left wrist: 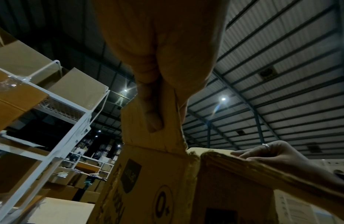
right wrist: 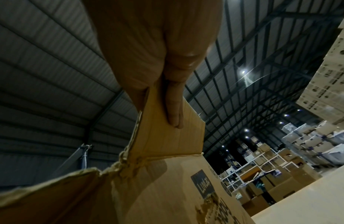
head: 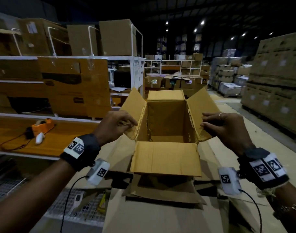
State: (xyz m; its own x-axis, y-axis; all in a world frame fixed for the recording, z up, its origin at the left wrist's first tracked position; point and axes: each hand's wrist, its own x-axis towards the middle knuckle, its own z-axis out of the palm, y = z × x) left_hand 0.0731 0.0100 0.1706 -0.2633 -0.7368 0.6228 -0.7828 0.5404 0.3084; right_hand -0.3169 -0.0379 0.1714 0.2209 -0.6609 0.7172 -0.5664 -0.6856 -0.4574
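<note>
An open, empty cardboard box (head: 166,121) stands in front of me with all its flaps spread. My left hand (head: 117,124) pinches the left flap (head: 133,106) between thumb and fingers; in the left wrist view the fingers (left wrist: 152,109) lie flat under that flap (left wrist: 140,136). My right hand (head: 218,125) pinches the right flap (head: 202,105) the same way, with its fingers (right wrist: 174,109) pressed on the flap's outer face (right wrist: 167,136). The near flap (head: 165,158) hangs toward me. The far flap (head: 165,95) stands up.
Flattened cardboard sheets (head: 152,212) lie under the box. To the left, a wooden shelf (head: 48,137) carries an orange tape dispenser (head: 42,126) and cables. White racks with cartons (head: 76,64) stand at left. Stacked cartons on pallets (head: 275,84) line the right.
</note>
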